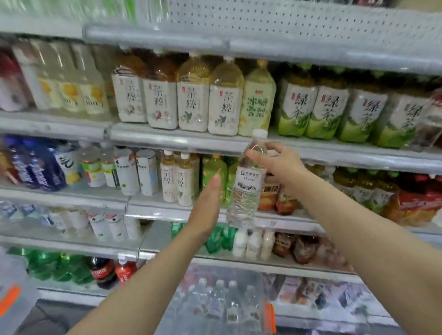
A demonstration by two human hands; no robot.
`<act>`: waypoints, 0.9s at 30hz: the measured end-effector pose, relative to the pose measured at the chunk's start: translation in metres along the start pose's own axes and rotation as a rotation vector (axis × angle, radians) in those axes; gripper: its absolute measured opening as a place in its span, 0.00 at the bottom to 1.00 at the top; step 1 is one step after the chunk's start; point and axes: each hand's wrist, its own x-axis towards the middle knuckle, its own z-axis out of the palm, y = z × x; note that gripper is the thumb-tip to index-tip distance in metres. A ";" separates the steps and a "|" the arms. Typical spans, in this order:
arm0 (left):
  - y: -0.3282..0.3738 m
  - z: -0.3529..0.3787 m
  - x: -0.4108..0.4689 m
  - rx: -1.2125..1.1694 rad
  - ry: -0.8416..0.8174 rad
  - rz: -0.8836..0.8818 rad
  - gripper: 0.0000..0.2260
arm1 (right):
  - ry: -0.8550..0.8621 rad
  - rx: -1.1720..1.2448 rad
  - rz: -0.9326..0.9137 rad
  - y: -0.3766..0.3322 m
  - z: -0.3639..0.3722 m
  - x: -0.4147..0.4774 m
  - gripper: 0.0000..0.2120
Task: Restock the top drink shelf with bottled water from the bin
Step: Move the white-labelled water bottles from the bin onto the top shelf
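A clear water bottle with a white cap and a white label hangs upright in front of the middle shelves. My right hand grips it around the neck and shoulder. My left hand is flat with straight fingers just left of the bottle's lower half, and I cannot tell whether it touches it. Below, a clear plastic bin with an orange latch holds several more water bottles. The top shelf, a perforated grey metal shelf, runs across the upper frame with clear bottles standing on it at the left.
Several shelves below carry large tea bottles, green tea bottles, cans, juice and cola. A second clear bin with an orange latch stands at the lower left on the dark floor.
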 end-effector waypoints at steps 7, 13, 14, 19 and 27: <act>0.132 -0.025 0.011 0.013 0.057 0.153 0.28 | -0.002 0.030 -0.280 -0.160 -0.014 0.006 0.34; 0.227 -0.044 0.024 0.043 -0.003 0.332 0.23 | 0.009 0.083 -0.450 -0.267 -0.009 0.022 0.15; 0.238 -0.049 0.033 0.065 -0.005 0.351 0.23 | 0.006 0.077 -0.473 -0.282 -0.007 0.027 0.15; 0.300 -0.065 0.053 -0.002 0.050 0.380 0.23 | 0.000 0.084 -0.578 -0.344 0.006 0.066 0.12; 0.336 -0.105 0.149 0.056 0.099 0.402 0.21 | 0.002 0.065 -0.646 -0.382 0.041 0.156 0.18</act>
